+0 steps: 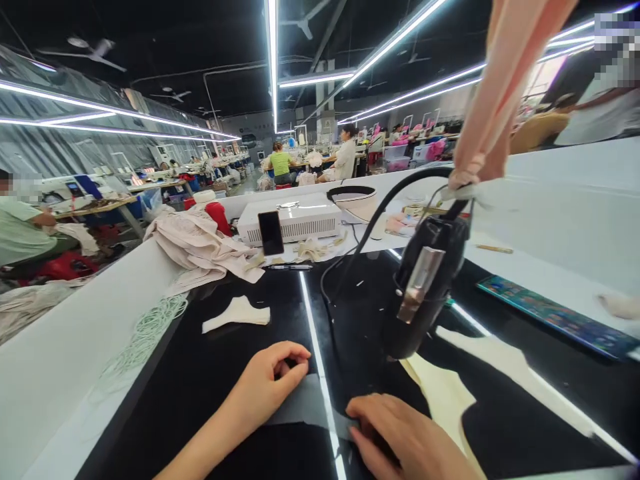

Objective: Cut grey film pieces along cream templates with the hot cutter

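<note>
On the glossy black work surface (230, 373) lies a thin, see-through grey piece of material (300, 407). My left hand (270, 383) is over its left part, thumb and forefinger curled together; whether anything is between them is hidden. At the right end of the piece, my right hand (400, 433) has its fingers and thumb closed on the edge. Just beyond that hand hangs a black iron (425, 287) with a metal plate on its side, tied to a pink cloth strip (500, 100). Beside it lies a cream cut piece (445, 393).
Another cream piece (520, 373) lies right, a small stack (237, 315) left. Around the edge are pale fabric (200, 247), green cord (155, 327), a phone (271, 233), a pen (289, 267), a white metal box (310, 220) and a blue patterned strip (555, 313). A black cable (380, 227) arches to the iron.
</note>
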Demonstrator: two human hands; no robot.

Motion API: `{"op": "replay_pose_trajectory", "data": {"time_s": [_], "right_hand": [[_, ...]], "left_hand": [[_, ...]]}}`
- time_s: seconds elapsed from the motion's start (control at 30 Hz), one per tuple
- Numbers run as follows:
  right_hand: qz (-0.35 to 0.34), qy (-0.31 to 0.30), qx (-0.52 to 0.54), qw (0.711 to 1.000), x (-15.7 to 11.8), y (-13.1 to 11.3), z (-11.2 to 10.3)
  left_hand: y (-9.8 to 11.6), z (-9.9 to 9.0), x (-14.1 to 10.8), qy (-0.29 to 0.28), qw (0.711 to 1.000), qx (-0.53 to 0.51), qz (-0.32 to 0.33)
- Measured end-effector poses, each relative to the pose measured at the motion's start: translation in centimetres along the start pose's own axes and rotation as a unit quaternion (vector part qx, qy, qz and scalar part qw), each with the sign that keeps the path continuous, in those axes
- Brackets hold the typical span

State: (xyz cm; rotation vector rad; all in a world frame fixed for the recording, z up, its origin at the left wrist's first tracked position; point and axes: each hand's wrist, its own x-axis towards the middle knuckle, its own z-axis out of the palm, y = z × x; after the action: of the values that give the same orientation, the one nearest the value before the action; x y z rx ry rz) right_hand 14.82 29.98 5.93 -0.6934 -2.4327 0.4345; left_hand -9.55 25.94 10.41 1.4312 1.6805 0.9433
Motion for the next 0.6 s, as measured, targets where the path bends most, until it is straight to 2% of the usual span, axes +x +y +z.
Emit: {"op": "replay_pose_trajectory", "data": {"time_s": [0.1,0.2,0.3,0.4,0.5,0.6], "right_hand": [[0.008,0.005,-0.047,0.999,-0.7,0.6,-1.3],[0.065,0.045,-0.067,0.995,-1.7,2.0,-3.9],[0.135,0.11,-0.127,0.977,-2.7,4.7,-7.1],[0.174,0.121,-0.194,0.958,-3.3,7.9,-9.5],[0.195,0.124,-0.218,0.948,-3.4,10.2,-10.4],[0.211,0.109,-0.222,0.946,-3.1,11.1,-10.3]], "left_hand": [[-0.9,0.0,0.4,0.014,1.0,0.008,-0.013],[-2.0,0.1,0.6,0.026,0.999,-0.021,-0.025],[-2.7,0.4,0.6,0.057,0.997,-0.046,-0.029],[-3.1,0.5,0.5,0.075,0.995,-0.054,-0.032],[-3.4,0.6,0.5,0.086,0.994,-0.053,-0.035],[-3.6,0.6,0.6,0.089,0.995,-0.045,-0.032]]}}
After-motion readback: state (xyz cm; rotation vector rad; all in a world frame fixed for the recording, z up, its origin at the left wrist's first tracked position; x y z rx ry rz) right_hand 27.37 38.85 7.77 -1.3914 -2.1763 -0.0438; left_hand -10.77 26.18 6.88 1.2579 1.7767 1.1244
